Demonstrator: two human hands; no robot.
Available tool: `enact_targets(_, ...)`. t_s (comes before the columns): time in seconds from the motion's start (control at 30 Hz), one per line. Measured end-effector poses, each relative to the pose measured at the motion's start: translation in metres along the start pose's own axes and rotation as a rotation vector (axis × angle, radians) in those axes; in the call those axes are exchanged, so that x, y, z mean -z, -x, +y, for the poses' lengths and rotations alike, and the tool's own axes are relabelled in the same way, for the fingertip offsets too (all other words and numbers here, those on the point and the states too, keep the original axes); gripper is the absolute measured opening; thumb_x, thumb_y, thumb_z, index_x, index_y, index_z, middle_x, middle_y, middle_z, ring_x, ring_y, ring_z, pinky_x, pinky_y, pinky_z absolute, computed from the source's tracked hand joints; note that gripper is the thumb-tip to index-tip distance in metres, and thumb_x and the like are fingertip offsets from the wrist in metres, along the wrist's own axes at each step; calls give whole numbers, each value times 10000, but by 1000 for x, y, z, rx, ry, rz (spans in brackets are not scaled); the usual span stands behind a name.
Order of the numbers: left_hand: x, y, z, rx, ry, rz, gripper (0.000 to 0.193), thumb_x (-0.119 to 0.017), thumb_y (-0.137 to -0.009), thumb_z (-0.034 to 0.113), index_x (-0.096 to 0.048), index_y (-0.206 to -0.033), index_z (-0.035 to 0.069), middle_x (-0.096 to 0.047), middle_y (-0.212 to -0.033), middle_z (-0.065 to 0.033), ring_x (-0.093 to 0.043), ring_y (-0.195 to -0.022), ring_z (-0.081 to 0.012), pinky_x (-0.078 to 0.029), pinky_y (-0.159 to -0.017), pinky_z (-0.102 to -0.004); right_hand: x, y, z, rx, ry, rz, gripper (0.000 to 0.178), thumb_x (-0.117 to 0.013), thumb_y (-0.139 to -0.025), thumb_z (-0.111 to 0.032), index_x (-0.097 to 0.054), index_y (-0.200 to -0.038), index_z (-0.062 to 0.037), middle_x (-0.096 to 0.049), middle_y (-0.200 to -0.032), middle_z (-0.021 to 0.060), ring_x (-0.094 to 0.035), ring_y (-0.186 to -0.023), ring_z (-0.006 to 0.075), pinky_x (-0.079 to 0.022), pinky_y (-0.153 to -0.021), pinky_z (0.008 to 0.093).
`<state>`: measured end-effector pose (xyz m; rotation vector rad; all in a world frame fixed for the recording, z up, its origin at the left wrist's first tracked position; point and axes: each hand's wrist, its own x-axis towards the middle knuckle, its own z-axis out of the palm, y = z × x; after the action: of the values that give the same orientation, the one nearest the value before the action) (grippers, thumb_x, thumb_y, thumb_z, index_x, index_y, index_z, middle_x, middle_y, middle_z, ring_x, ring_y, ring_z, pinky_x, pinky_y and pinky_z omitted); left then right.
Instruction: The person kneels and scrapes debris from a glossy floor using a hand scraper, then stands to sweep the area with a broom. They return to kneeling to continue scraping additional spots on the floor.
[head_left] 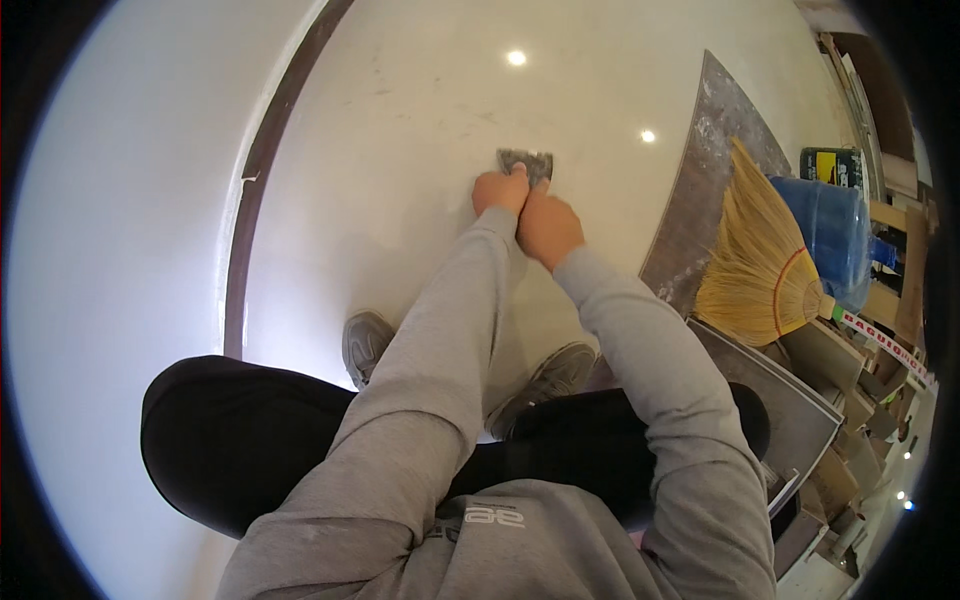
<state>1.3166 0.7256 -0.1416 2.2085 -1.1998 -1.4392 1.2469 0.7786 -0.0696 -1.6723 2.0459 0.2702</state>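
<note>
In front of me a metal scraper (pixel 540 163) with a wide, flat blade rests against the glossy cream floor (pixel 420 130). My left hand (pixel 496 192) is closed round its near end, with the thumb lying up along the blade. Pressed close beside it, my right hand (pixel 550 228) is also closed on the scraper, a finger or thumb reaching up toward the blade. The two hands hide the scraper's handle. A few faint dark smudges mark the floor to the left of the blade.
A dark strip (pixel 262 150) runs along the white wall (pixel 130 200) on the left. To the right a straw broom (pixel 765 265) leans over a dusty dark panel (pixel 715 130). Beyond are a blue water jug (pixel 825 235), a dark container (pixel 832 165) and piled boards. My shoes (pixel 368 345) stand close behind my hands.
</note>
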Motion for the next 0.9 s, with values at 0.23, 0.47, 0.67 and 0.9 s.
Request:
enact_targets(0.23,25,5,41,268,931,-309,308,-577,-930,311,-624,-949,7,-647,-917,-150,-640,-797,-254,-530,-646,-384,50,-47,26,43,-45,76,325,-511,-886,-162,-500,-1117,67,-666,-907,264,-655,-856,407,-521,-757,466)
enact_targets(0.47,-31,58,34,358,944,-478,431,-612,-914,367,-598,-1088,-27,-649,-987,-176,-648,-857,-255,-538,-666,-370,61,42,57,135,-30,-72,315,-490,-901,-132,-520,-1174,22,-651,-879,268,-626,-832,432,-486,-754,505)
enact_targets(0.67,-86,23,-41,354,506,-235,528,-602,-823,354,-639,-1099,-95,-622,-1130,-306,-633,-1018,-414,-479,-917,-422,18,48,34,0,34,-215,551,-492,-870,-145,-388,-1376,50,-665,-835,233,-653,-798,391,-517,-730,479)
enact_targets(0.9,-49,8,-6,-19,-89,-288,501,-536,-825,390,-696,-968,-64,-653,-1048,-279,-626,-1044,-389,-477,-929,-405,10,23,25,-46,6,-137,563,-450,-896,-160,-346,-1381,106,-666,-879,257,-652,-826,389,-520,-747,470)
